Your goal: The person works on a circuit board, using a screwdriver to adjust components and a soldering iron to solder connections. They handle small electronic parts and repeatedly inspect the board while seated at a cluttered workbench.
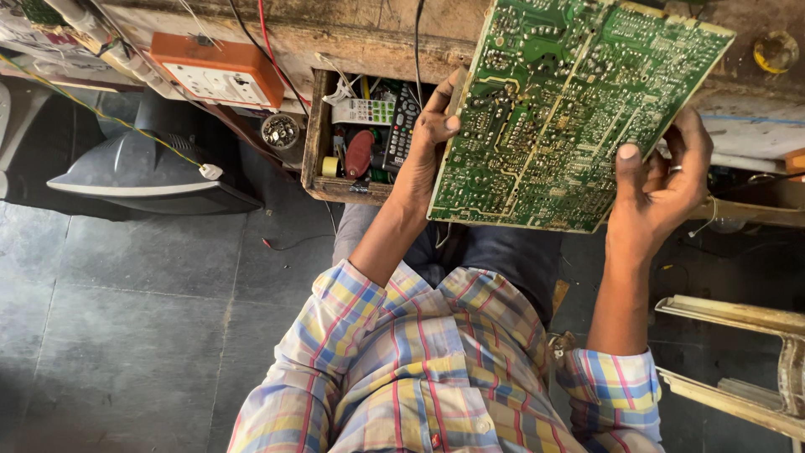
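Observation:
A large green circuit board is held up in front of me, solder side toward the camera. My left hand grips its left edge, thumb on the face. My right hand, with a ring on one finger, holds the lower right edge, thumb pressed on the board. Both forearms come out of checked shirt sleeves.
A worn wooden bench runs along the top. Its open drawer holds remote controls and a tape roll. An orange and white socket box lies at the left, an old grey television set on the tiled floor, pale metal rails at the right.

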